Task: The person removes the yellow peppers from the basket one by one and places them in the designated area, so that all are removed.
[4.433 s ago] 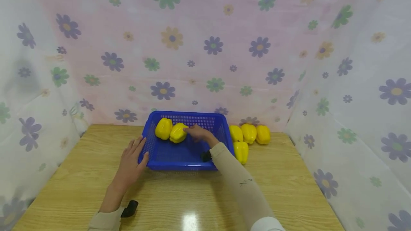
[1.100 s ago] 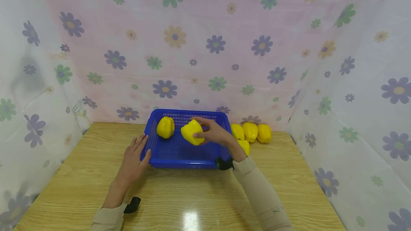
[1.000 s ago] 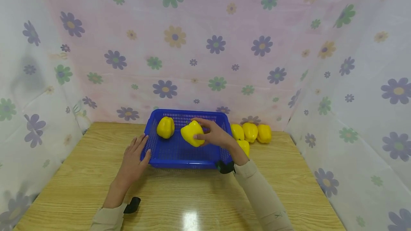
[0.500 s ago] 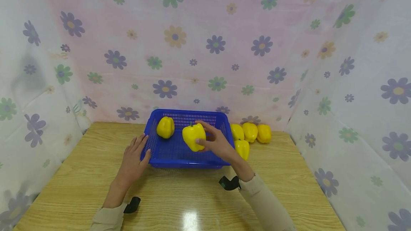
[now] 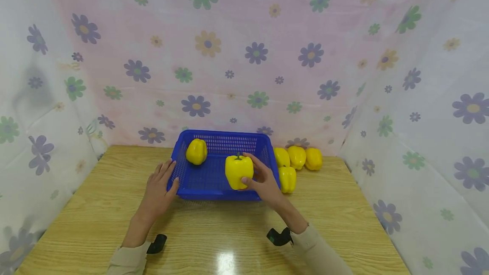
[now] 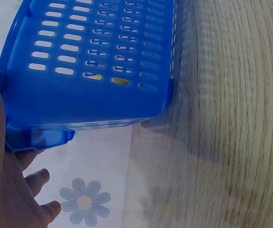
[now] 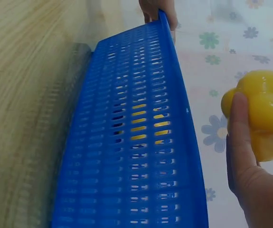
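Observation:
In the head view, my right hand [image 5: 267, 183] holds a yellow bell pepper [image 5: 237, 172] with thumb and fingers on opposite sides, its green stem up. The pepper overlaps the front right part of a blue plastic basket [image 5: 221, 195]. The right wrist view shows the same pepper [image 7: 265, 109] above the level of the basket's rim [image 7: 186, 109]. My left hand [image 5: 157, 188] rests on the basket's left rim, fingers extended and thumb over the edge; its fingers [image 6: 36, 180] stick out past the rim's lip. Another yellow bell pepper [image 5: 196, 152] lies in the basket's back left corner.
Several yellow bell peppers stand to the basket's right on the wooden table [image 5: 214, 237]: one in front [image 5: 288, 179] and a row behind, ending with the rightmost pepper [image 5: 313, 159]. A flower-patterned curtain [image 5: 229, 54] encloses the table's back and sides.
My right hand has picked up the pepper from beside the other one in the basket, brought it toward the front right and turned it stem up. The left hand has stayed on the rim.

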The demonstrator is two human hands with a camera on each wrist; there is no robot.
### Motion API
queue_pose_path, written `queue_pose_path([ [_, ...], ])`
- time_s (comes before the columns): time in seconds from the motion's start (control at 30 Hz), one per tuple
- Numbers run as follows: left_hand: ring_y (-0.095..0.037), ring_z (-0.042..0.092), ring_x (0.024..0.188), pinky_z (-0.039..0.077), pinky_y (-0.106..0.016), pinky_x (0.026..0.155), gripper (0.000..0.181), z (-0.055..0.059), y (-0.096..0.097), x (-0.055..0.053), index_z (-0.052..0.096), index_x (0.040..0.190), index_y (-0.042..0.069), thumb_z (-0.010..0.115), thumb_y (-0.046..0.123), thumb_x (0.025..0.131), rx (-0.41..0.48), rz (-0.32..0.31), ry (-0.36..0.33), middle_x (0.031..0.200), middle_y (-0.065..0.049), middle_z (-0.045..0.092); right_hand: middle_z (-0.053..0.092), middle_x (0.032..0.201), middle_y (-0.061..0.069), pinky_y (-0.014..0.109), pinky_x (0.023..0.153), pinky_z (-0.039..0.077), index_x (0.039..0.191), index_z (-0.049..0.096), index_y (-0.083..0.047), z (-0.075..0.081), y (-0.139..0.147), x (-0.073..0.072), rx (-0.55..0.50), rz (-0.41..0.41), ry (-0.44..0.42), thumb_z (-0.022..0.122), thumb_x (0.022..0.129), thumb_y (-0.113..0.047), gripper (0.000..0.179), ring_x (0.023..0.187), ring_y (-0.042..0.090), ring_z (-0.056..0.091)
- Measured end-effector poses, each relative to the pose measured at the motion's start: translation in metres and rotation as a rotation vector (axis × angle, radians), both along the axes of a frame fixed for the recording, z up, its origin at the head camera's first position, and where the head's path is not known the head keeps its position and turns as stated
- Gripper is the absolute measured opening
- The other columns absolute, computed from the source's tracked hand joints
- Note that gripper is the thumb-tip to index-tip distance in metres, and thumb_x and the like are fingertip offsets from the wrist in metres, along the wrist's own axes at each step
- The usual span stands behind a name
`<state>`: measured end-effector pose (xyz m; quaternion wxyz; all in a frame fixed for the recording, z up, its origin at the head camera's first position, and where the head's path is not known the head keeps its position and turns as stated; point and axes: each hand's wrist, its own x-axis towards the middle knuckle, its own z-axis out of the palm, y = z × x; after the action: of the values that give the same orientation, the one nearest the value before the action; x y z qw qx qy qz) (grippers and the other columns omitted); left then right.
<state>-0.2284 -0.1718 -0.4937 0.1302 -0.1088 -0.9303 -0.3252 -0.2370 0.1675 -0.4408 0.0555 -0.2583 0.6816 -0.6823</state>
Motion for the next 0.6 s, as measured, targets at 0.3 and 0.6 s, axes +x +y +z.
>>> queue_pose_path([
  [0.3, -0.052, 0.017, 0.151, 0.013, -0.075, 0.116, 0.058, -0.002, 0.0, -0.001, 0.034, 0.157, -0.001, 0.049, 0.022, 0.106, -0.006, 0.004, 0.016, 0.165, -0.023, 0.028, 0.05, 0.147, 0.018, 0.038, 0.094, 0.058, 0.158, 0.032, -0.006, -0.019, 0.013, 0.022, -0.076, 0.025, -0.02, 0.066, 0.099, -0.012, 0.068, 0.118, 0.019, 0.065],
  [0.6, -0.051, 0.015, 0.152, 0.013, -0.075, 0.116, 0.059, -0.005, -0.002, -0.003, 0.033, 0.158, 0.0, 0.049, 0.022, 0.106, -0.005, 0.001, 0.013, 0.165, -0.022, 0.027, 0.048, 0.149, 0.003, 0.039, 0.099, 0.055, 0.159, 0.023, -0.001, -0.041, 0.035, 0.048, -0.141, 0.13, -0.094, 0.059, 0.103, -0.009, 0.067, 0.125, 0.019, 0.06],
])
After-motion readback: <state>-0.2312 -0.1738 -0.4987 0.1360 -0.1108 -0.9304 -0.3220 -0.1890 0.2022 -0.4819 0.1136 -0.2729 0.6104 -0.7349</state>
